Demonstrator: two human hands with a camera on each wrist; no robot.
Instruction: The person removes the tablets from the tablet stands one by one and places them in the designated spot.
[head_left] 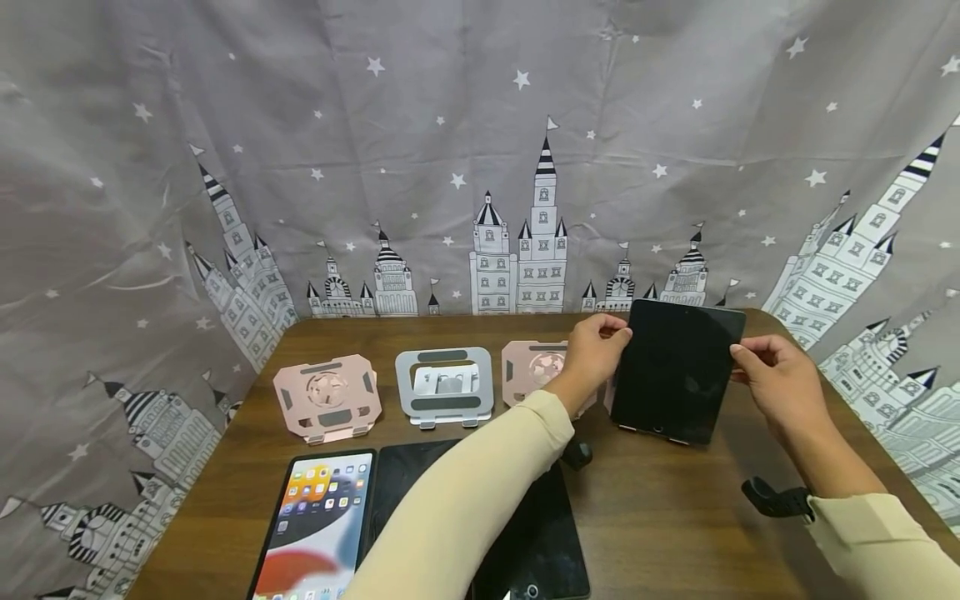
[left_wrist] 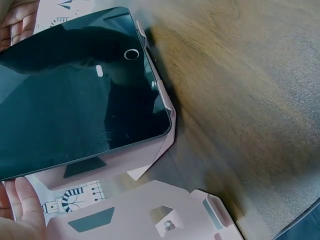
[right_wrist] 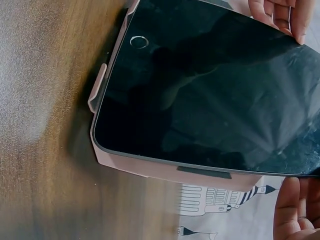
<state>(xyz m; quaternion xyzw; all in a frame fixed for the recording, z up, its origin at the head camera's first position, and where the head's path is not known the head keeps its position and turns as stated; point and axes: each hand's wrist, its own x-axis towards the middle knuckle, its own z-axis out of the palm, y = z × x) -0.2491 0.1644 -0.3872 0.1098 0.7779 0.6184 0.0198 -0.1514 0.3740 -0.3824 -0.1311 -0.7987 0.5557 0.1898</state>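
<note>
A black tablet (head_left: 678,371) with a round home button stands upright, tilted back, on a pink folding stand (right_wrist: 135,167). My left hand (head_left: 596,354) pinches the tablet's left edge near the top between thumb and fingers. On the opposite edge, a little lower, my right hand (head_left: 783,387) holds it the same way. In the right wrist view the tablet's lower end sits at the stand's small front lips (right_wrist: 97,87). Most of this stand is hidden behind the tablet.
Left of the tablet stand another pink stand (head_left: 517,371), a silver stand (head_left: 444,421) and a further pink stand (head_left: 326,396). A lit tablet (head_left: 322,508) and dark tablets (head_left: 540,533) lie in front, partly under my left sleeve. A grey castle-print curtain (head_left: 420,167) hangs behind the wooden table (head_left: 660,517).
</note>
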